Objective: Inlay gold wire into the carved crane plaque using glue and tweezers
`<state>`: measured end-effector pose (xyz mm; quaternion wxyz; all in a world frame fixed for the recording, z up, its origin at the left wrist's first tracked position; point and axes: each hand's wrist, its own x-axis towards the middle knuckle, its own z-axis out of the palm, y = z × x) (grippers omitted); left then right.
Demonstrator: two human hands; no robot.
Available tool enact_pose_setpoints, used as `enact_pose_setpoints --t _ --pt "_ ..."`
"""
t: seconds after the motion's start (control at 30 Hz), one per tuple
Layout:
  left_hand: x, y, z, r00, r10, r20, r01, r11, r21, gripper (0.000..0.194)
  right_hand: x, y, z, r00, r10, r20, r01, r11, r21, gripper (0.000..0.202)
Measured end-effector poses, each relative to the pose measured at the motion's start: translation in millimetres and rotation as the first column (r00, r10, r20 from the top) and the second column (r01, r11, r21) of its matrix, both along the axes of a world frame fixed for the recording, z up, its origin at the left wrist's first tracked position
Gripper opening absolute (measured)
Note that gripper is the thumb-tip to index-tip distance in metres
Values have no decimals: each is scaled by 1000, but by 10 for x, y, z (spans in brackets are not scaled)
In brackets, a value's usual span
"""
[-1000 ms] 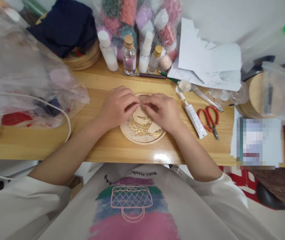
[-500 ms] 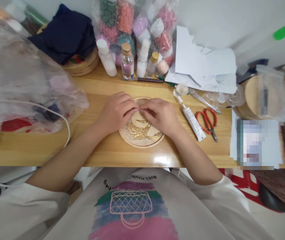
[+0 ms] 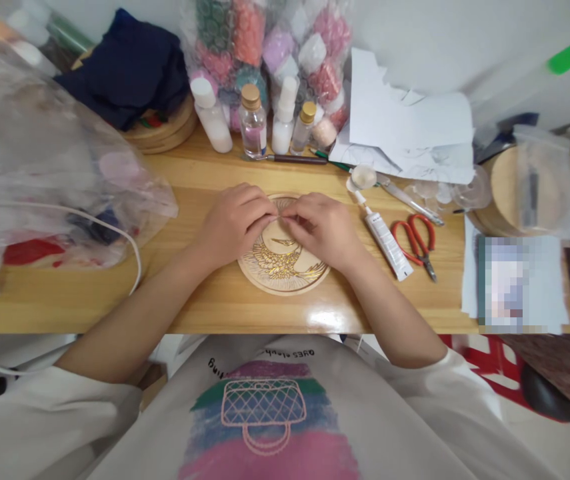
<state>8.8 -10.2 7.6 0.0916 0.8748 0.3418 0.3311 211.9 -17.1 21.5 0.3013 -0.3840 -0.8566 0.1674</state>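
Observation:
A round pale wooden disc [image 3: 285,283] with a gold, feathered line pattern lies on the table in front of me. My left hand [image 3: 237,223] rests over its upper left part, thumb and forefinger pinched together. From the right, my right hand [image 3: 322,227] comes over the upper right part, also pinched. The fingertips of both hands nearly meet above the top half of the disc. Whatever is between them is too small to make out.
Right of the disc lie a white glue tube [image 3: 389,245] and red-handled pliers [image 3: 417,247]. Behind are small bottles [image 3: 253,127], a dark-handled tool [image 3: 297,159] and white papers [image 3: 409,133]. A plastic bag [image 3: 65,153] and white cable [image 3: 115,227] are at left.

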Motion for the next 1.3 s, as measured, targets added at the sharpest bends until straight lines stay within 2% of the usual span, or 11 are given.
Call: enact_pose_setpoints --t 0.17,0.4,0.63,0.8,0.97,1.3 --pt "-11 1 -7 999 34 0 -34 999 -21 19 5 -3 0 1000 -12 -2 12 1000 -25 13" --pt "-21 5 16 1000 18 -19 -20 994 -104 26 17 4 -4 1000 -15 6 15 999 -36 13" --pt "-21 8 -15 1000 15 0 -15 998 -64 27 38 19 -16 1000 -11 -28 11 1000 -10 11" --pt "-41 17 -29 999 34 -11 -34 997 -64 24 44 17 19 1000 -16 15 17 998 -63 11" --pt "-41 22 -24 1000 29 7 -28 998 -64 23 42 18 22 1000 -21 4 21 998 -60 11" --pt "-31 16 -3 999 46 21 -42 988 -146 19 38 8 53 1000 -18 -15 16 996 -90 9"
